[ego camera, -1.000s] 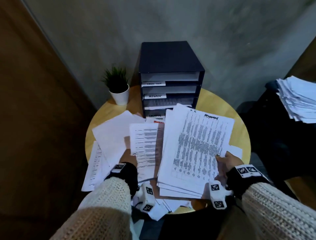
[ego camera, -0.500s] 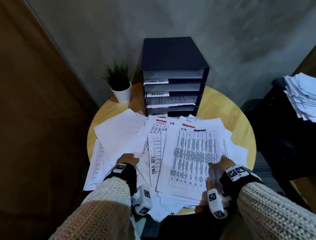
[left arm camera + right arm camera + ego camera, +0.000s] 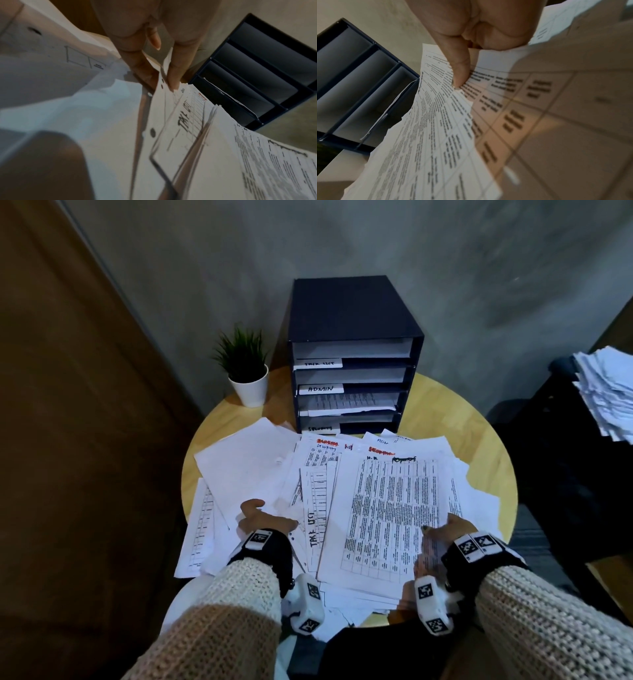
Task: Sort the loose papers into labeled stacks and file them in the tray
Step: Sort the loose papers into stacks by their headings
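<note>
**A:** What are the hands doing?

**B:** The right hand [image 3: 448,530] is pinching the near right edge of a thick sheaf of printed pages [image 3: 390,515], thumb pressing on top and the other fingers curling underneath. That grip is probably keeping the bundle together as one batch. The left hand [image 3: 263,517] is working among the loose papers [image 3: 246,467] beside it; in the left wrist view, two fingertips [image 3: 173,79] are pinching the punched edge of a single sheet, likely peeling it off to read its heading.

**A:** Where is everything sitting?

**B:** The papers are spreading across most of a round wooden table [image 3: 479,440], overlapping and skewed, some hanging over the near edge. Behind them a dark filing tray [image 3: 352,316] with stacked slots is standing upright against the wall, its openings facing the person so sheets can slide straight in.

**A:** How do the papers look?

**B:** White sheets, mostly dense tables, with handwritten headings in black and red. One is reading roughly "Task list". White labels are sitting on the tray's shelf edges; one is reading "ADMIN". One lower slot is already holding pages. A small potted plant [image 3: 245,371] is standing left of the tray.
</note>
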